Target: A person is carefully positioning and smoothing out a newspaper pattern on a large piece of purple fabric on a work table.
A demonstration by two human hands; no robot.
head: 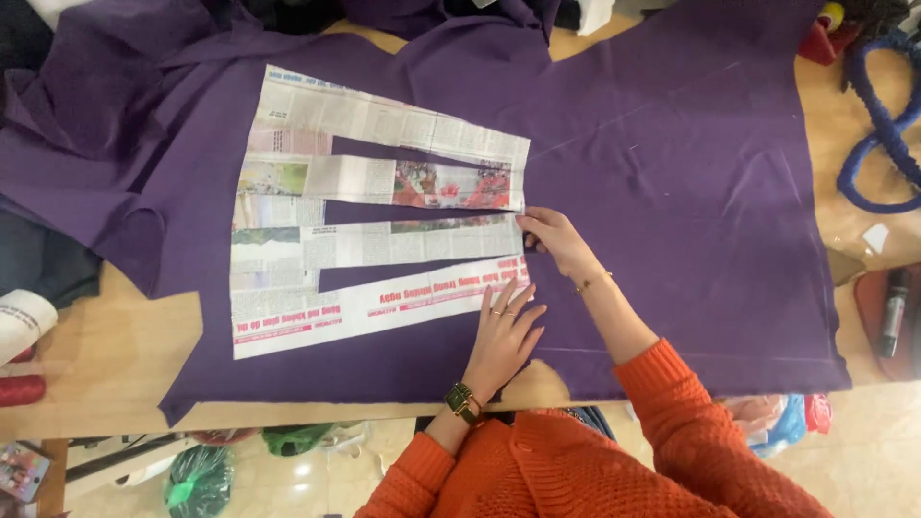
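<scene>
Your left hand (507, 331) lies flat, fingers spread, on the newspaper pattern (369, 216); your right hand (552, 235) pinches its edge over purple fabric (672, 192).

Work surface: a light wooden table (96, 369), its top bare along the near left edge and at the right side. Floor: pale glossy tile (317, 475) seen below the table edge, carrying bright reflections consistent with overhead lighting. Under the table lie a green plastic bag (197, 480) and a dark frame, possibly a stand. On the right of the table sit a coiled blue cord (878, 120) and a black marker (893, 312) in a red tray. A red thread spool (19, 390) rests at the left edge.
</scene>
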